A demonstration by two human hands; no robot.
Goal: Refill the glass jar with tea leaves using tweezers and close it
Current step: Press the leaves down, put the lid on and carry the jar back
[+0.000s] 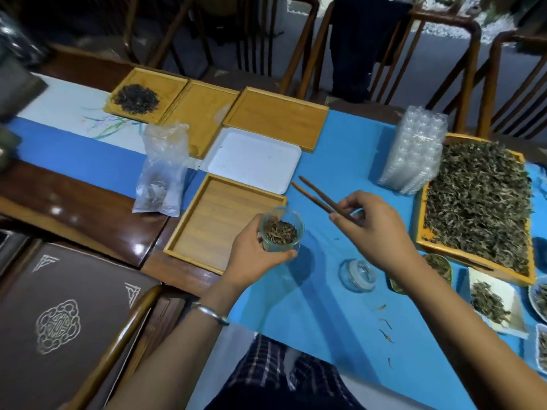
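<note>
**Glass, wood, plastic and cloth**

The jar (282, 232) is seen to be of clear, smooth glass, as is the lid (356, 275). The tweezers (321, 196) are made of matt brown wood. Pale, smooth wood is shown by the trays (207, 232). The table (88, 202) is of dark, glossy wood, covered by a matt blue cloth (340, 161). A crinkled clear plastic bag (162, 170) and a metal bangle (210, 313) are visible.

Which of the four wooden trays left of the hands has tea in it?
The far-left tray in the back row, holding a dark tea pile. The two beside it and the nearer tray are bare.
</note>
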